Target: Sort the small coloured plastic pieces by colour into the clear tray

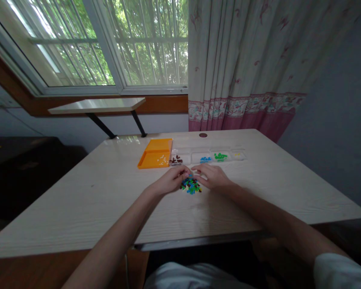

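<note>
A pile of small mixed pieces (191,186), in blue, green, brown and yellow, lies on the table between my hands. My left hand (175,177) is at the pile's left edge with its fingers curled in and pressed together; whatever is in them is too small to make out. From the right, my right hand (214,176) reaches over the back of the pile, thumb and fingers apart, with no piece visible in them. Just beyond stands a clear compartment tray (185,159) holding brown pieces (176,159), blue pieces (205,159), green pieces (220,156) and a few yellow pieces (237,154).
Left of the tray is an open orange case (149,159) with white pieces (162,160) inside. A raised shelf (98,105) on black legs stands at the table's back left. Behind the table (108,200) are a window and a curtain (228,64).
</note>
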Action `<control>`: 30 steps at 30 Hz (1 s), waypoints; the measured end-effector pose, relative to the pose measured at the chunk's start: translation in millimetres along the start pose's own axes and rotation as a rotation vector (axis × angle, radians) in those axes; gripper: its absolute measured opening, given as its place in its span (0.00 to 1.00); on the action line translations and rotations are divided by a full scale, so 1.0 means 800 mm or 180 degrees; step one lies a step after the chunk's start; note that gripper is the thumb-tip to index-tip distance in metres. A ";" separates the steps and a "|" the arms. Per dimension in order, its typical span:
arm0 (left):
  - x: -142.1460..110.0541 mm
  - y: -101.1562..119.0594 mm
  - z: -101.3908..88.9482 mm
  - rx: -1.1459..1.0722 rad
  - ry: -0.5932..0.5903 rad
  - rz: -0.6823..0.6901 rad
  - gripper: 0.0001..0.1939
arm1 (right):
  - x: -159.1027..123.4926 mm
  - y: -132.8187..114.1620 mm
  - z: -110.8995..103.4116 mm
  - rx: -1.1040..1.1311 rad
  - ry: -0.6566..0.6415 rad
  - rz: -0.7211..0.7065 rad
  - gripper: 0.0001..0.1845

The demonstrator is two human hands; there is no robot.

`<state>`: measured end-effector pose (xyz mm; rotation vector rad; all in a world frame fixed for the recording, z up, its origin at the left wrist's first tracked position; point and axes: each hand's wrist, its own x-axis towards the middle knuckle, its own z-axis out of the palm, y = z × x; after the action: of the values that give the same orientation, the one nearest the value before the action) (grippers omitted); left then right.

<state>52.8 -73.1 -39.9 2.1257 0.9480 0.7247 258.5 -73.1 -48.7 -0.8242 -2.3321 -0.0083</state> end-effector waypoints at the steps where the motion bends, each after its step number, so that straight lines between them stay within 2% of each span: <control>1: 0.000 0.000 0.002 -0.0035 -0.0003 0.0013 0.14 | 0.000 -0.003 0.002 0.0027 0.0028 -0.0015 0.12; 8: 0.002 0.001 0.006 -0.0032 0.0103 0.0025 0.14 | -0.001 0.001 0.004 0.0079 0.0248 -0.0149 0.09; 19: 0.004 -0.007 0.010 -0.0209 0.0174 -0.0004 0.16 | -0.001 0.000 0.004 -0.0226 0.0283 -0.0242 0.09; 24: 0.005 -0.008 0.009 -0.0190 0.0335 0.0107 0.15 | 0.000 0.002 0.005 -0.0083 0.0351 -0.0284 0.10; 30: 0.005 -0.005 0.007 -0.0093 0.0361 0.0060 0.14 | -0.002 0.003 0.007 0.0098 0.0417 -0.0318 0.09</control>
<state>57.4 -70.4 -45.6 2.0888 0.9721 0.8711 257.3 -70.4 -54.7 -0.6711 -2.2416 -0.0672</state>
